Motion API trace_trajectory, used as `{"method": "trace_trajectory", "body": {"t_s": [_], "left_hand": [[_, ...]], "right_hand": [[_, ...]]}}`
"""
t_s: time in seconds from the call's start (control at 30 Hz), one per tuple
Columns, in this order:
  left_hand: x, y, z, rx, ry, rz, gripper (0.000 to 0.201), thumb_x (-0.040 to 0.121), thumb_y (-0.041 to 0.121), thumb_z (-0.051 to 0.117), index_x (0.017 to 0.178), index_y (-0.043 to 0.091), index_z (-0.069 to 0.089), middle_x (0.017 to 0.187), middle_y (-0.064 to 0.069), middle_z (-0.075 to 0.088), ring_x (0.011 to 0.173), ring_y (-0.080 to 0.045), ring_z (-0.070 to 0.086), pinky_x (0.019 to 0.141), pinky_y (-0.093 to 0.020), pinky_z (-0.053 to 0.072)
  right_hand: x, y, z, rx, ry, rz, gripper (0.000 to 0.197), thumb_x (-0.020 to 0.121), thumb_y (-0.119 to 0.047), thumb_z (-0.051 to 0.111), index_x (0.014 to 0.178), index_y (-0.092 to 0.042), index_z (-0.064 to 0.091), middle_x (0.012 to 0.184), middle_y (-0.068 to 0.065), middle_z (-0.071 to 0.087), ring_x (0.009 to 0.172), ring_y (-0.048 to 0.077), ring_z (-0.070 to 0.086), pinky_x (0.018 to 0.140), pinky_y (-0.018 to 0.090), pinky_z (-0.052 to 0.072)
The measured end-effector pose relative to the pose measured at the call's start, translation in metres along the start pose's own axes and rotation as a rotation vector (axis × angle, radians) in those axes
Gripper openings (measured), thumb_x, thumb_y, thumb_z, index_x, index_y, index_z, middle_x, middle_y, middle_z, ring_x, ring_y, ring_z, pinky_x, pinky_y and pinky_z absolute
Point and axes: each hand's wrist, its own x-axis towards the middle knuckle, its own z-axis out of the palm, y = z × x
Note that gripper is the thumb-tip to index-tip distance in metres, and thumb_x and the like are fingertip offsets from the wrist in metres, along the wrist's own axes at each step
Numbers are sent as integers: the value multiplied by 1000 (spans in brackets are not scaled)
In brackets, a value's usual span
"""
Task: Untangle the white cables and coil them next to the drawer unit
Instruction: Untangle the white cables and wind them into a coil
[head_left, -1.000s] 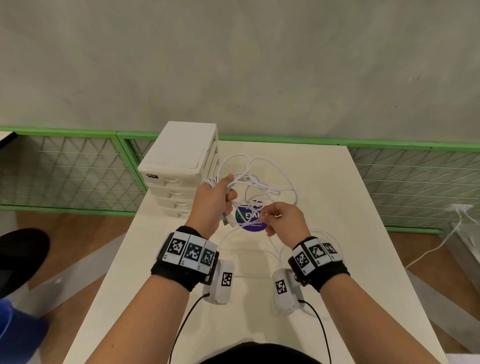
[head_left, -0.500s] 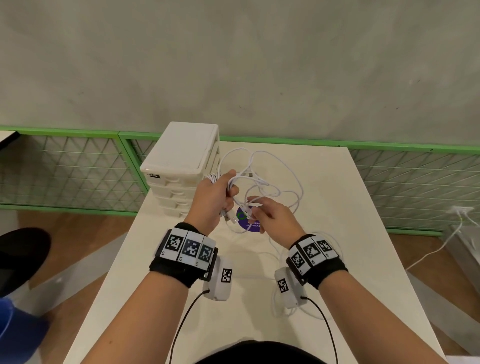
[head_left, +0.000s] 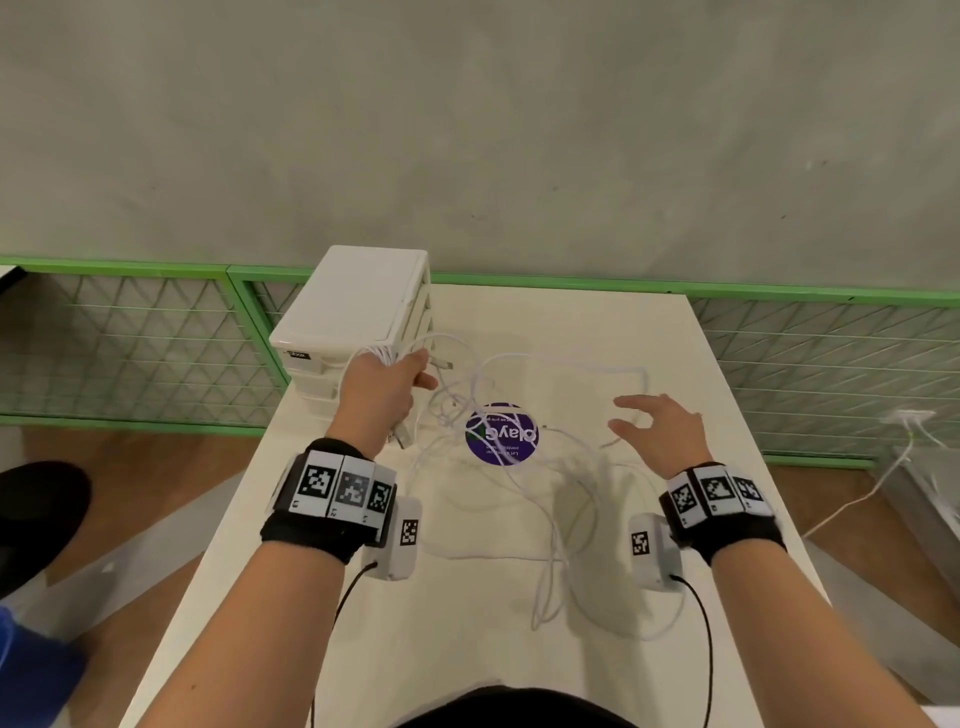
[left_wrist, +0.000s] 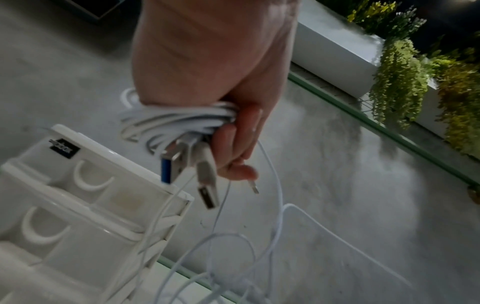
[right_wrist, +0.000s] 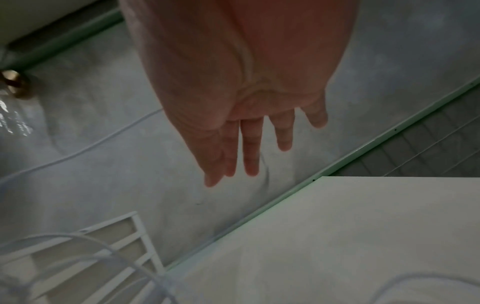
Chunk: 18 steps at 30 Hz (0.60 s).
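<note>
Change since earlier: the right hand (head_left: 662, 434) has let go of the strand it was pinching by the left hand (head_left: 382, 387) and swung out to the right; loops that hung between the hands now lie spread over the table (head_left: 649, 322).
Head view, left hand: raised just beside the drawer unit (head_left: 353, 306), fingers curled round a gathered bundle of the white cables (head_left: 524, 499).
Head view, right hand: fingers spread and relaxed, holding nothing, hovering above a strand near the table's right side.
Head view, cables: loose tails run from the left fist across the purple sticker (head_left: 502, 434) and trail toward the near edge, crossing each other in places.
Left wrist view: the left hand is clamped on several turns of cable, with two USB plugs (left_wrist: 189, 164) and a smaller connector hanging below the fingers (left_wrist: 239, 142); the drawer unit's handles sit close beneath.
Right wrist view: the right hand's fingers (right_wrist: 250, 148) are straight and apart, empty, over the table; cable loops curve at the lower left.
Meaning for the task: part is gathered, but the spread tails look still crossed; the free hand seems placed to pick a fresh strand.
</note>
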Motion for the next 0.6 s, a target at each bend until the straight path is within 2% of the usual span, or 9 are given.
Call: {"method": "trace_trajectory", "body": {"t_s": [0.03,0.07,0.1,0.17,0.23,0.33,0.47,0.53,0.6], "left_hand": [[-2,1,5,32,-19,4,30,92,23,58,70,3,57,48,2,58,28,-9,30,34,-15,25],[-4,1,10,58,-33,10,33,91,23,60,64,5,54,44,0,52,28,-10,31,35,-16,25],[-4,1,16,67,-43,14,36,90,24,62,60,7,52,46,-3,49,28,-11,31,36,-16,25],[-7,2,25,46,-74,16,37,89,24,64,60,9,47,51,-4,47,29,-11,31,35,-16,25],[-12,5,33,43,-140,31,37,88,25,66,62,11,43,52,-3,44,30,-10,30,34,-16,25],[-23,14,41,42,-259,87,44,86,26,68,51,17,43,46,-4,37,30,-15,29,35,-18,26],[-25,31,37,-99,-228,121,43,87,27,67,55,20,39,45,6,34,35,-11,24,38,-19,21],[-24,37,28,-123,-166,136,39,88,26,66,60,19,41,47,6,37,37,-10,25,39,-19,22],[-21,43,16,-241,-100,137,36,91,23,63,62,20,41,46,9,38,36,-8,25,38,-18,23]], "right_hand": [[-4,-11,-1,35,32,-16,13,86,-38,61,98,-35,67,111,-9,68,123,14,49,115,49,11],[-8,-23,-3,127,56,-45,7,86,-40,60,85,-37,67,89,-12,72,102,8,60,111,48,22],[-14,-36,-5,243,79,-76,11,84,-41,62,76,-35,66,69,-10,71,78,2,63,99,41,37],[-25,-62,-6,467,99,-152,11,79,-41,70,75,-31,67,55,-7,61,55,0,53,71,25,43],[-34,-86,-5,517,89,-322,25,72,-39,76,93,-33,65,74,-10,58,71,1,51,72,21,41],[-36,-107,9,499,-114,-447,54,72,-38,77,120,-36,52,108,-12,60,103,4,54,89,19,41],[-33,-99,42,651,-277,-277,3,87,-25,63,91,-26,62,81,-2,69,75,15,66,78,36,53],[-25,-79,53,455,-282,-243,14,90,-28,57,80,-19,63,76,1,69,71,20,64,77,39,52],[-22,-54,58,57,-349,-201,18,91,-26,52,86,-14,66,83,4,70,79,24,65,78,34,51]]}}
